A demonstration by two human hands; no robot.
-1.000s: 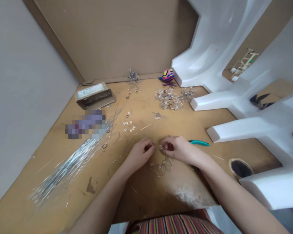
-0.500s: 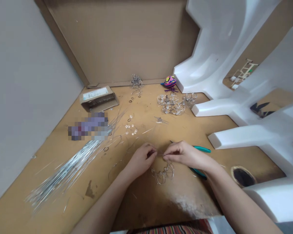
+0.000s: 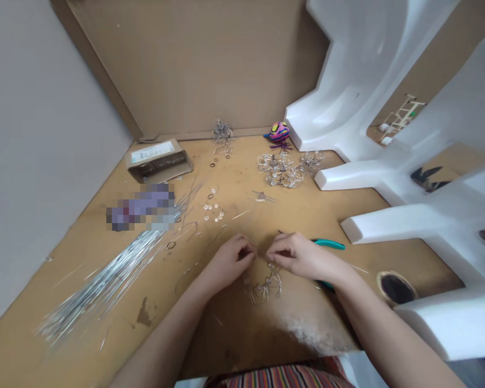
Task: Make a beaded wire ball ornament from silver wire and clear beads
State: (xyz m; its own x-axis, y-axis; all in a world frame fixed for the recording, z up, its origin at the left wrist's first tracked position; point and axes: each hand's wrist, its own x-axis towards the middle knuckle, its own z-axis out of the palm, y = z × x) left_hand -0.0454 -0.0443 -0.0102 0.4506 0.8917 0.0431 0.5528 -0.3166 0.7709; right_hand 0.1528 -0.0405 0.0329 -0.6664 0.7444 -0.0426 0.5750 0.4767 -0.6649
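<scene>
A: What could go wrong here, if we judge from your two hands?

B: The beaded wire piece is our landmark. Your right hand is just beyond it and to its right, so a quick pull could catch a loop and bend it. Also, if you hold a wire end between the fingers, it could slip out, because it would be very thin.

A: And the pliers?

B: They lie on the bench to the right of the piece, partly covered by your right hand. Your wrist could push them by accident.

A: How do your hands stand?

B: On your left hand, beyond the piece and to its left, thumb and finger are together in a pinch. Your right fingertips are also together. What is between them, I cannot tell.

A: So where exactly is the piece?

B: On your side of both sets of fingertips, closer to the right ones. Whether it hangs from them or only rests below, I cannot tell.
</scene>
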